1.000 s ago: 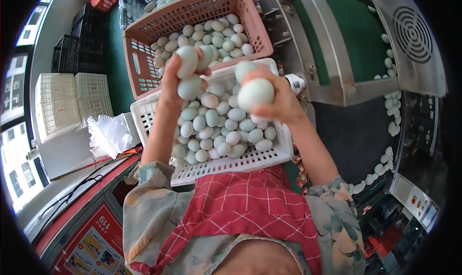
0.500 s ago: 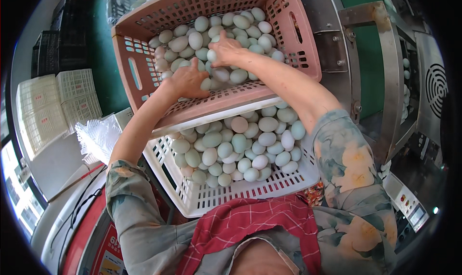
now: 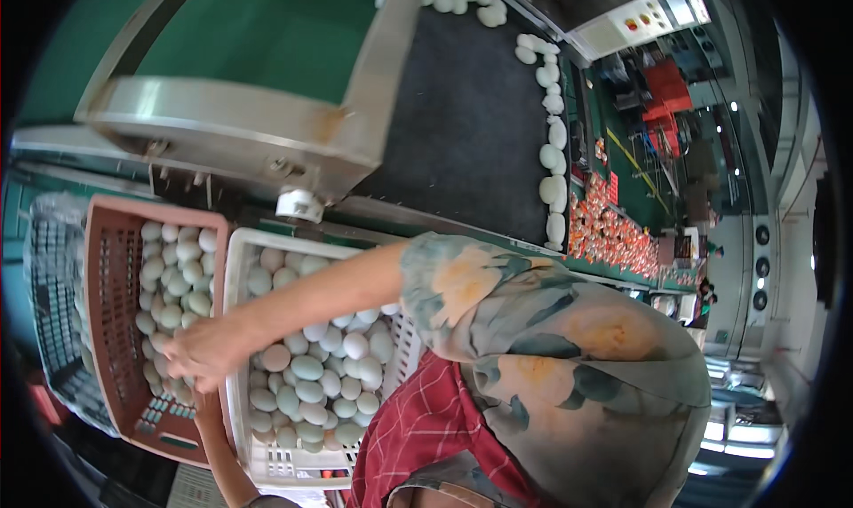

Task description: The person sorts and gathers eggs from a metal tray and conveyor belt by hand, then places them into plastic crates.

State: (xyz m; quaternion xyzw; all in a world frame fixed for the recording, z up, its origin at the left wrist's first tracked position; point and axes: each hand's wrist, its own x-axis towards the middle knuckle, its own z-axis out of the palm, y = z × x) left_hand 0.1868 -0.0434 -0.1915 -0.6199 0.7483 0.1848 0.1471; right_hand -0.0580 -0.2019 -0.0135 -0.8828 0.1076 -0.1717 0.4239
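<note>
My right hand (image 3: 209, 353) reaches across into a brownish-pink plastic crate (image 3: 108, 330) of pale green and whitish eggs (image 3: 182, 281). Its fingers are bent down against the eggs at the crate's near side, and what lies under them is hidden. Just below it is my left hand (image 3: 203, 403), mostly covered by the right one, so its fingers do not show. My right forearm passes over a white plastic crate (image 3: 238, 419), which holds more eggs (image 3: 311, 388) and stands against the pink one.
Beyond the pink crate is a dark slatted crate (image 3: 58, 286) with clear plastic over it. A steel frame (image 3: 267, 108) stands beside a dark flat surface (image 3: 462, 144) edged with whitish eggs (image 3: 551, 162). A control panel (image 3: 640, 19) and a heap of red-and-white pieces (image 3: 609, 233) lie farther right.
My view has swung to the right, so both crates now appear at the left. The right hand has shifted close over the left one, still in the pink crate.
</note>
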